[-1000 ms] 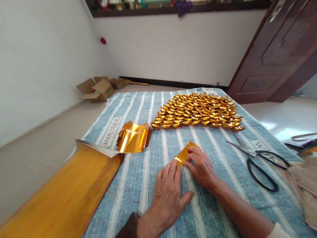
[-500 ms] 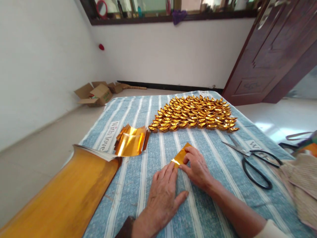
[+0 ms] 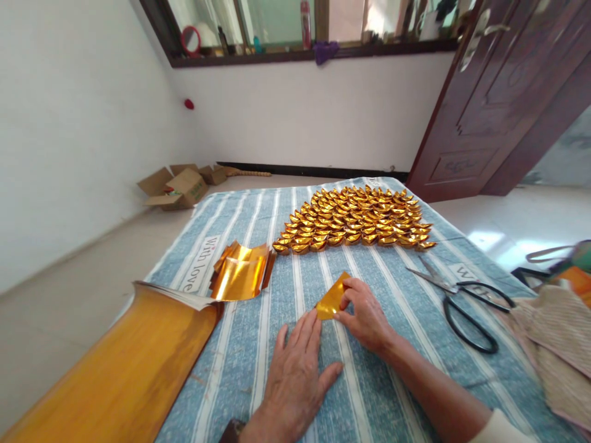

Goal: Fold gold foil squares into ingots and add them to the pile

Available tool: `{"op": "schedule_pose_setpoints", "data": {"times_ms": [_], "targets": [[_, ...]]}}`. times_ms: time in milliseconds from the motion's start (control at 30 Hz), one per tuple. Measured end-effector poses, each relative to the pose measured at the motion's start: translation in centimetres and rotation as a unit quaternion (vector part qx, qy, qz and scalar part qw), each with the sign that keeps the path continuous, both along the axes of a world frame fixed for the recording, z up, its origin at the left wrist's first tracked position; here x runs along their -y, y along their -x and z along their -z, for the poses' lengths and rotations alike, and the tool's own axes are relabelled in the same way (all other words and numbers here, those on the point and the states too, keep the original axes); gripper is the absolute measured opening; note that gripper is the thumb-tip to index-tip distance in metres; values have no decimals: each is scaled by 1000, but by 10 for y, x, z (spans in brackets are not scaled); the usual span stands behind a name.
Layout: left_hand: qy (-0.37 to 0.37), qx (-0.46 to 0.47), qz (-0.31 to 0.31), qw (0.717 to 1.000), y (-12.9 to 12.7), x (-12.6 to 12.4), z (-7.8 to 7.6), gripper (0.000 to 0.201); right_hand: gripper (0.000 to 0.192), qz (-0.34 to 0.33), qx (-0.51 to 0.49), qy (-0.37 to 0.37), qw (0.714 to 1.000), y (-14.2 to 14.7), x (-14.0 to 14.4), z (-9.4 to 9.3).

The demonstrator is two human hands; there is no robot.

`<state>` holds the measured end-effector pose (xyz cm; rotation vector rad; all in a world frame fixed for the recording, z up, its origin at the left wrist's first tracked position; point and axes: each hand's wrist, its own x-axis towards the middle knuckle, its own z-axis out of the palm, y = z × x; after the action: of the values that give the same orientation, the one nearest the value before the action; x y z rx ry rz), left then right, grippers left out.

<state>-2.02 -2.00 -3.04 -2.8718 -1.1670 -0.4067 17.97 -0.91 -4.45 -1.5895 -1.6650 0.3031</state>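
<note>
A small folded piece of gold foil paper [image 3: 331, 300] lies on the striped cloth in front of me. My right hand [image 3: 365, 311] grips its right edge between thumb and fingers. Flat on the cloth, my left hand [image 3: 298, 369] has its fingers stretched out, their tips at the paper's lower left corner. Beyond are rows of folded gold paper ingots [image 3: 355, 221]. To the left rests a stack of loose gold foil sheets [image 3: 242, 271]. Black-handled scissors [image 3: 455, 292] lie with blades apart to the right of my right hand.
A large stack of gold sheets [image 3: 120, 363] covers the near left of the table, which wears a blue and white striped cloth [image 3: 240, 375]. Beige fabric [image 3: 554, 332] lies at the right edge. On the floor stand an open cardboard box [image 3: 180, 187] and, farther right, a brown door [image 3: 494, 104].
My left fingertips have slid off the gold paper to its lower left corner, and more of the paper shows. My right hand keeps its grip. The camera view has tilted slightly.
</note>
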Motion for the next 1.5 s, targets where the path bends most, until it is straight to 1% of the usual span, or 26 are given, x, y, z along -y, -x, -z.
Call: {"op": "schedule_pose_setpoints", "data": {"times_ms": [267, 467, 600, 700, 800, 867, 933, 1000, 1067, 1167, 1233, 1367, 1500], "targets": [[-23, -24, -16, 999, 8, -1, -3, 62, 18, 9, 4, -5, 1000, 2, 1, -5], [-12, -55, -42, 998, 9, -2, -4, 59, 20, 9, -12, 45, 999, 1, 1, -10], [-11, -48, -41, 998, 10, -4, -4, 57, 19, 11, -16, 55, 998, 0, 0, -10], [-18, -23, -39, 999, 10, -6, -3, 50, 18, 17, -20, 56, 998, -2, 0, -9], [-28, 9, -38, 999, 7, -11, -4, 38, 16, 10, -26, 44, 999, -5, -1, -9], [-31, 31, -33, 998, 4, -16, -5, 27, 14, 8, -31, 23, 999, -10, -2, -8], [-32, 51, -26, 998, 1, -20, -6, 19, 11, 27, -29, -9, 999, -15, -5, -6], [-34, 66, -18, 997, -1, -23, -5, 15, 7, 66, -2, -41, 997, -21, -9, -4], [-37, 77, -15, 996, -1, -25, -4, 14, 11, 98, 36, -52, 993, -25, -12, -1], [-42, 83, -21, 995, -2, -27, -2, 14, 24, 98, 76, -33, 992, -27, -17, 3], [-46, 83, -27, 995, -2, -27, -1, 13, 29, 88, 90, -23, 992, -26, -18, 5], [-54, 84, -47, 994, -2, -30, -1, 10, 26, 96, 106, -26, 989, -23, -17, 4], [-54, 77, -66, 993, -3, -31, -4, 9, 21, 144, 149, -12, 978, -20, -9, -6]]}}
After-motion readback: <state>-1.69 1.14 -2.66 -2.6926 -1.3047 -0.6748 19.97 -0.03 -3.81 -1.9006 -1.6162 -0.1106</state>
